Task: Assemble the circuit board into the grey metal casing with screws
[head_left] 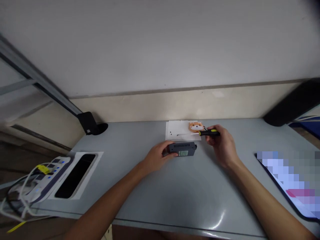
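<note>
My left hand [160, 154] grips one end of a dark grey box-shaped device [188, 149] with a row of vent slots and a pale green label. Its fingers are closed around the left end, which they partly hide. In my right hand [223, 145] is a screwdriver [209, 132] with a black and yellow handle, its shaft pointing left. The tip hovers over or rests on white paper [180, 127]; I cannot tell which. Several tiny dark specks, perhaps screws, lie on the paper's left part. An orange animal-face item [196, 126] sits at the paper's right side.
To the left, a black phone [75, 175] lies on white paper beside a power strip [52, 180] with tangled cables. A tablet-like screen [292, 186] is at the right. A black cylinder [295, 101] stands at the back right, and a wall closes the desk's rear.
</note>
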Demonstrator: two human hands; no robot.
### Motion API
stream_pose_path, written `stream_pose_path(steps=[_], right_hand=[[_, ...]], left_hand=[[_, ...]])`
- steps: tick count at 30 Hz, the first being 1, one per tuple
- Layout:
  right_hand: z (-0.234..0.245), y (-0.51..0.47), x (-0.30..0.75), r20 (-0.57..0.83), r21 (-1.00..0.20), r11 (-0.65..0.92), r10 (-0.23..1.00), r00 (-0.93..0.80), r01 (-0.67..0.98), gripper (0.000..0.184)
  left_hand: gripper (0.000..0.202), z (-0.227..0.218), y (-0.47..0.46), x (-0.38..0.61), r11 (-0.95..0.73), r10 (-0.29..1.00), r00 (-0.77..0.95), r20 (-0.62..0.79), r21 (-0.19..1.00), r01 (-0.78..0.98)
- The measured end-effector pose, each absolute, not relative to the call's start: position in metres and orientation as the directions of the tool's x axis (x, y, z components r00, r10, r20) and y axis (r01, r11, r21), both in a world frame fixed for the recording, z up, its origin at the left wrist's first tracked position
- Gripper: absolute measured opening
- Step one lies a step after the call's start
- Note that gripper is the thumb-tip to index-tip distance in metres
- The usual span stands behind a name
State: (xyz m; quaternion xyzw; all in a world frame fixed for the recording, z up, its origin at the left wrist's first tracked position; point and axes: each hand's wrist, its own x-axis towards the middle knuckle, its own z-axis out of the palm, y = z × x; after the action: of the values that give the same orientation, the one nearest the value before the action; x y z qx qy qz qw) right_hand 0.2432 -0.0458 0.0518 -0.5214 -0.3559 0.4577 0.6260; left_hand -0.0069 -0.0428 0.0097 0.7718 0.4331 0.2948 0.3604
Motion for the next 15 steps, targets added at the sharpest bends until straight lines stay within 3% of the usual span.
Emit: stream_pose_path(steps=[5, 9, 15], right_hand=[[0.056, -0.056, 0.236, -0.089, -0.990, -0.060, 0.968, 0.234, -0.127, 0.028], [0.053, -0.058, 0.232, -0.075, -0.997, -0.067, 0.978, 0.194, -0.047, 0.035], [0.053, -0.056, 0.232, -0.086, -0.995, -0.073, 0.970, 0.227, -0.066, 0.034]], left_hand=[[0.050, 0.007, -0.044, -0.009, -0.381, 0.891, 0.411, 0.193, 0.811, 0.445], [0.048, 0.003, -0.045, -0.010, -0.543, 0.830, 0.402, 0.387, 0.728, 0.419], [0.042, 0.001, -0.044, -0.009, -0.718, 0.696, 0.398, 0.597, 0.588, 0.373]])
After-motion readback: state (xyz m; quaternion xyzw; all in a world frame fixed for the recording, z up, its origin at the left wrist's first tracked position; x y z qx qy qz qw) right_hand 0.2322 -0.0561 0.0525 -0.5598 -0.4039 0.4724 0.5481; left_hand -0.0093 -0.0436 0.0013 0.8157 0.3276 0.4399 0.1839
